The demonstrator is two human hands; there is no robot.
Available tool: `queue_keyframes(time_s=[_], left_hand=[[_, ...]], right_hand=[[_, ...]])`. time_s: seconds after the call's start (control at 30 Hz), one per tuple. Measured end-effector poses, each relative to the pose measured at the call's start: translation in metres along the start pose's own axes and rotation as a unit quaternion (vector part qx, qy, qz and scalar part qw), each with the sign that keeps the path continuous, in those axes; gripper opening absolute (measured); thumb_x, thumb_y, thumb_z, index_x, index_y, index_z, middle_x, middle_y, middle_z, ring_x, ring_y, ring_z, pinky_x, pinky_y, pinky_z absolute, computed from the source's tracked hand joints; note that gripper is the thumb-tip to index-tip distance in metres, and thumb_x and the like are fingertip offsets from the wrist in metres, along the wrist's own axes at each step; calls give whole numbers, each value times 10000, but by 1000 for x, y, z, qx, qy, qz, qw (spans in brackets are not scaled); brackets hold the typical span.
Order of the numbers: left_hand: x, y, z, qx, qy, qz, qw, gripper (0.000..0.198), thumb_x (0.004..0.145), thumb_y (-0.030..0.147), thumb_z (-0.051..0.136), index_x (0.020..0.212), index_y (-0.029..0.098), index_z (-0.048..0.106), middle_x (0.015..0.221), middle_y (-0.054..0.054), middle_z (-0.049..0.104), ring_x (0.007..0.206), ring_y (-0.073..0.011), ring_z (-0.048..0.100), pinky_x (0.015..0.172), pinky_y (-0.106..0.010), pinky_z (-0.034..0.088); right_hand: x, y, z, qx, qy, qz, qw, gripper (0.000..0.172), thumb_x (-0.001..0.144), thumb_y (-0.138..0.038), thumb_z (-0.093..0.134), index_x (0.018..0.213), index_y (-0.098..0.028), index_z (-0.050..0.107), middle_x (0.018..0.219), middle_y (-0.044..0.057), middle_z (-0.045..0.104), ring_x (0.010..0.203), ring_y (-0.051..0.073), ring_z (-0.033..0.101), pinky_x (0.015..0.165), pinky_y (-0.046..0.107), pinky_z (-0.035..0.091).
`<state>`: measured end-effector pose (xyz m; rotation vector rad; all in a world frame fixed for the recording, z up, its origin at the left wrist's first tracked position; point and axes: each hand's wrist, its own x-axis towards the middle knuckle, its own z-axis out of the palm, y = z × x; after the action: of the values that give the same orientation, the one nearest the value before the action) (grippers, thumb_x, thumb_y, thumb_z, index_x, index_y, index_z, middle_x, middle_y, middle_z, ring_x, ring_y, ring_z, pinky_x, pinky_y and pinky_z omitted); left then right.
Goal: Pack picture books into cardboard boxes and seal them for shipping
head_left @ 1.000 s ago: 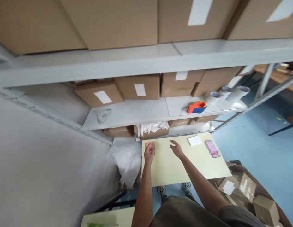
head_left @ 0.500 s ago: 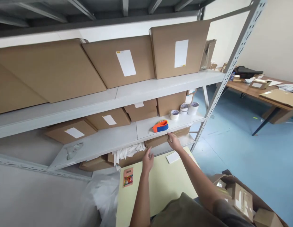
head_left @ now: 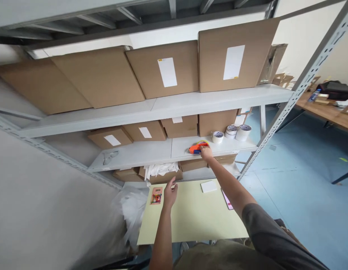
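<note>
- We log the right hand [head_left: 206, 153] first: reached out to the middle shelf, fingers curved over the top of an orange-and-blue tape dispenser [head_left: 195, 149], which lies on the shelf board; we cannot tell how firm the grip is.
- We log the left hand [head_left: 170, 193] as open wide, fingers spread, held at the far edge of a pale yellow board [head_left: 191, 221], well below and to the left of the right hand.
- Just left of the left hand: 1 patterned card [head_left: 156, 195], lying flat on the board and not touching the hand (its print is too small to read).
- Below the right hand, on the board: 1 white pad [head_left: 209, 186].
- Beneath the right forearm: 1 pink item [head_left: 227, 199], partly hidden by the arm.
- Right of the right hand, on the same shelf: 3 rolls of tape [head_left: 231, 132], standing in a row.
- Left of the right hand, on the same shelf: 1 pair of safety glasses [head_left: 110, 157].
- Behind both hands: cardboard boxes [head_left: 146, 132] on the middle shelf, and more with white labels on the shelf above.
- Left of the left hand: white plastic sheeting [head_left: 131, 210], hanging beside the board.
</note>
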<state>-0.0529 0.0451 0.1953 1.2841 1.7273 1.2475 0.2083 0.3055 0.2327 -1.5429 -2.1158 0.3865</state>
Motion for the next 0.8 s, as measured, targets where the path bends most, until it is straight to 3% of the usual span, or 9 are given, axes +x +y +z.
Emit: queue_keyframes(time_s=[0.2, 0.33, 0.47, 0.67, 0.8], left_hand=[[-2, -17, -26, -36, -7, -4, 999, 443, 921, 397, 693, 1339, 252, 726, 1380, -135, 722, 1094, -243, 734, 891, -352, 611], [-1, -31, -33, -64, -34, -6, 997, 424, 924, 369, 699, 1326, 241, 734, 1346, -135, 736, 1077, -236, 737, 912, -352, 611], [-5, -51, -33, -70, -72, -15, 995, 424, 938, 273, 641, 1352, 236, 720, 1365, -127, 731, 1054, -210, 743, 931, -353, 613], [-27, -80, -34, -54, -81, -47, 994, 388, 944, 228, 623, 1316, 234, 731, 1318, -116, 756, 1041, -200, 750, 924, -338, 615], [-44, -91, -41, -39, -94, -55, 993, 394, 956, 226, 614, 1335, 228, 720, 1296, -112, 765, 1016, -191, 751, 910, -328, 620]], right_hand=[[-46, -23, -12, 25, 62, 0, 998, 333, 884, -113, 681, 1207, -187, 714, 1130, 196, 768, 1145, 367, 642, 1228, 485, 281], [-108, -37, -10, -45, 79, -10, 996, 275, 956, -189, 642, 1226, -190, 694, 1130, 179, 765, 1139, 363, 631, 1176, 482, 348], [-178, -41, 8, -131, 84, -3, 988, 212, 986, -220, 640, 1190, -174, 672, 1085, 163, 760, 1077, 343, 641, 1077, 468, 422], [-280, -39, 56, -183, 4, 88, 979, 159, 971, -202, 670, 1126, -170, 670, 1055, 155, 768, 1049, 322, 662, 1019, 431, 447], [-325, -29, 86, -175, -80, 162, 968, 225, 966, -188, 665, 1188, -150, 667, 1169, 181, 771, 1137, 320, 669, 1022, 406, 448]])
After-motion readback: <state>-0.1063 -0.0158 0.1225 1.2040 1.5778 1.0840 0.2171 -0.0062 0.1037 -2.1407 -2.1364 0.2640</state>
